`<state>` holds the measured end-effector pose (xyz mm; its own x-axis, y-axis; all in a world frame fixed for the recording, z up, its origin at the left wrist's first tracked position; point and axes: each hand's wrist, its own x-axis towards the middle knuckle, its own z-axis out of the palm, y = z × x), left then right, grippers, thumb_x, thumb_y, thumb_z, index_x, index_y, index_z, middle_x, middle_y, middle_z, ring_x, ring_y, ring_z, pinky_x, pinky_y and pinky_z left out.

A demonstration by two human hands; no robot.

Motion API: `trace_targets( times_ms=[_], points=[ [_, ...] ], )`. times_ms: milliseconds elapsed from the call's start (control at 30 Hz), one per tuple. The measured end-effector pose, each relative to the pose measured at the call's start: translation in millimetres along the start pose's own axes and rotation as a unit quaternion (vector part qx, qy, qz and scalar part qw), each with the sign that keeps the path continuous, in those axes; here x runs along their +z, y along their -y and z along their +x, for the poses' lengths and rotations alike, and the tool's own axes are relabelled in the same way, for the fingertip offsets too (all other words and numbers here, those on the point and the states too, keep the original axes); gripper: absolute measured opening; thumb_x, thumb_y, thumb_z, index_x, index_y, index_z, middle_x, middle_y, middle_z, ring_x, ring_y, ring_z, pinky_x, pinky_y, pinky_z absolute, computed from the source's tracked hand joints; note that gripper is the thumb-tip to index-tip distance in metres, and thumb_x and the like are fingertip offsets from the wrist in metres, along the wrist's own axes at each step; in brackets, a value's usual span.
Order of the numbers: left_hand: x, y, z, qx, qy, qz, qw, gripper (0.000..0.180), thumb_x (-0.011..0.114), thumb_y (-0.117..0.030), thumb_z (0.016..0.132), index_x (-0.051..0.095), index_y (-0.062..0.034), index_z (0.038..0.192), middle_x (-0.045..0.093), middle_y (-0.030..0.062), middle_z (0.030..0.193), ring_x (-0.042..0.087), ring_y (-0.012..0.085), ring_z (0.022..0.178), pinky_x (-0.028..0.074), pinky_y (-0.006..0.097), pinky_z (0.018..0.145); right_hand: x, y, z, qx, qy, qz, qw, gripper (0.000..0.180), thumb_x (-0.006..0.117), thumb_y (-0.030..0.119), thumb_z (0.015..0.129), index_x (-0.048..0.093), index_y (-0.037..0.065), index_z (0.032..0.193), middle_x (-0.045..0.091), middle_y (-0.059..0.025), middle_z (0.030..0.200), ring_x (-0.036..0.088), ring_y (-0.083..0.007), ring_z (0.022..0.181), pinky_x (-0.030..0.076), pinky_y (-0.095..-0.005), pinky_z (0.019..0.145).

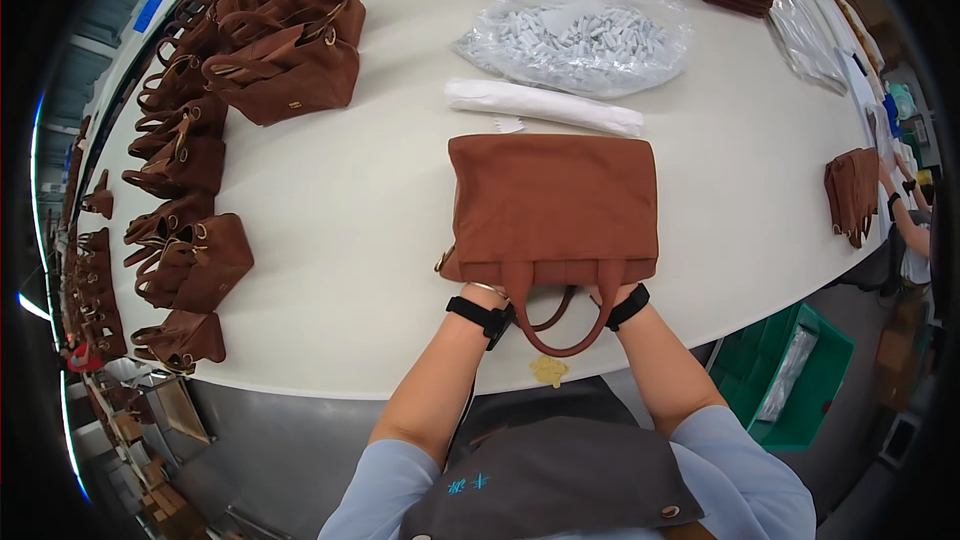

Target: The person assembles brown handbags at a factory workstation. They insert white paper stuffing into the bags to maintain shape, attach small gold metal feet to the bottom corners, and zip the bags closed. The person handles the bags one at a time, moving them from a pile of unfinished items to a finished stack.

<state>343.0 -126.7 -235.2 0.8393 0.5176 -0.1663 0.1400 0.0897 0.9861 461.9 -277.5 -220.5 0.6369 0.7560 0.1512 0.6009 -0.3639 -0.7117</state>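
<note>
A brown handbag (555, 200) lies on the white table in front of me, its base pointing away and its handles toward my body. Both my wrists reach in at its near, handle end. Of my left hand (486, 293) only the back near the wrist shows, left of the handles. My right hand (624, 293) is likewise mostly covered by the bag, to the right of the handles. The fingers of both are hidden, probably inside the bag or under it; I cannot tell which. One handle (560, 350) hangs over the table's near part.
Brown handbags (285, 75) stand in rows on the left. Beyond my bag lie a white paper roll (545, 105) and a clear plastic bag of small white pieces (580, 40). Folded brown bags (852, 195) sit at right. A green crate (810, 380) stands below the table's right edge.
</note>
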Motion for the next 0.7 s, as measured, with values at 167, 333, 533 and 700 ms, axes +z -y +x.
trace_targets(
  times_ms=[167,333,533,700],
  points=[
    [-5.9,3.0,-10.8,0.023,-0.012,0.074,0.997,0.045,0.045,-0.034,0.106,0.041,-0.0047,0.139,0.048,0.0077,0.139,0.048,0.0212,0.123,0.043,0.033,0.104,0.1,2.4,-3.2,0.013,-0.005,0.007,1.0,0.034,0.059,0.024,0.096,0.058,0.007,0.126,0.06,-0.0134,0.127,0.057,-0.0316,0.118,0.047,-0.0416,0.097],
    [-16.2,39.4,-1.2,0.031,-0.044,0.106,0.993,0.046,0.048,-0.035,0.104,0.044,-0.0039,0.137,0.049,0.0084,0.137,0.049,0.0217,0.123,0.043,0.033,0.103,17.1,-1.2,16.6,0.022,-0.013,0.016,1.0,0.035,0.059,0.025,0.096,0.057,0.007,0.126,0.059,-0.0134,0.128,0.057,-0.0317,0.118,0.047,-0.0417,0.097],
    [-29.1,13.4,-17.8,-0.114,-0.1,-0.14,0.978,0.044,0.049,-0.036,0.104,0.046,-0.0043,0.135,0.055,0.007,0.134,0.054,0.018,0.12,0.051,0.032,0.096,17.9,-0.8,20.8,0.052,-0.016,0.067,0.996,0.036,0.059,0.025,0.096,0.057,0.007,0.127,0.059,-0.0135,0.129,0.056,-0.0317,0.119,0.046,-0.0419,0.098],
    [-38.5,-6.8,-8.0,-0.102,-0.095,-0.16,0.977,0.043,0.051,-0.032,0.104,0.046,-0.0032,0.134,0.055,0.0101,0.132,0.058,0.0192,0.115,0.055,0.033,0.09,-6.1,-13.8,23.3,0.144,-0.027,0.214,0.966,0.037,0.059,0.025,0.096,0.056,0.007,0.128,0.059,-0.0135,0.13,0.056,-0.0318,0.12,0.046,-0.0421,0.099]
  ],
)
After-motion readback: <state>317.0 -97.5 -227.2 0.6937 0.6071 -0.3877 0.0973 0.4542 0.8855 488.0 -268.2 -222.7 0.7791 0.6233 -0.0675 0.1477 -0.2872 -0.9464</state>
